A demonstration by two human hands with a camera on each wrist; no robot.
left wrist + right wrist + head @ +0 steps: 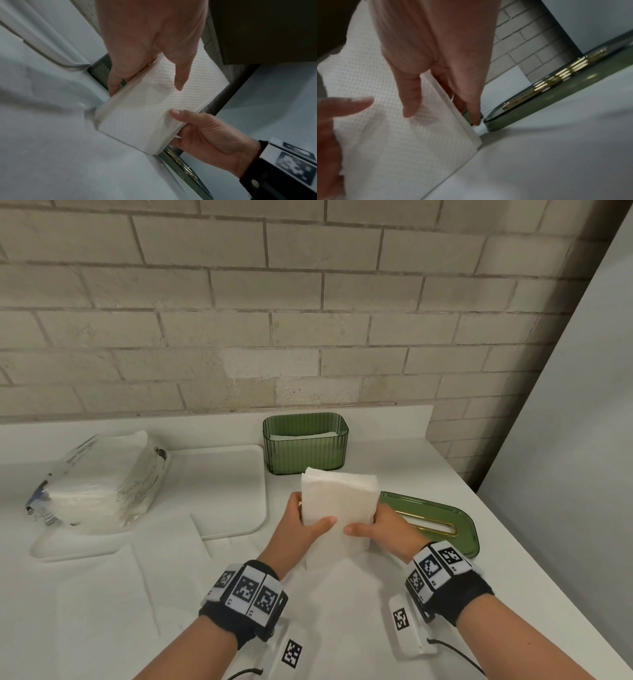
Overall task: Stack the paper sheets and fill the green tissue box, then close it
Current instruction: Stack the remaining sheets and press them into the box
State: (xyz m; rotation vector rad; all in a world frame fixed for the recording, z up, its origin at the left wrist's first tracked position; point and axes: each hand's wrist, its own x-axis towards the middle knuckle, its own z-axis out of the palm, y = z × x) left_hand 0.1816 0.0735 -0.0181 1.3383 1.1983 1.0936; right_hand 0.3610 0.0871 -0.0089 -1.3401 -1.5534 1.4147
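I have the stack (337,508) at frame centre, standing on its lower edge on the counter (445,559). My left hand (301,529) grips its left side, my right hand (380,527) its right, thumbs pressed on the front face and fingers wrapped behind.

I'd judge the task roughly midway. The sheets are gathered and squared. The box (306,444), above the stack in the head view, stands open with some white paper already inside. Its lid (442,520) lies flat at right, just beside my right hand. Left to do: put this stack in and set the lid on.

More sheets (102,604) lie flat at lower left, and a pack (99,479) sits at left. Whether those also go in, I cannot tell.

How full the box is stays hidden behind its wall. The stack hides my fingers in the head view, and both wrist views are blurred.
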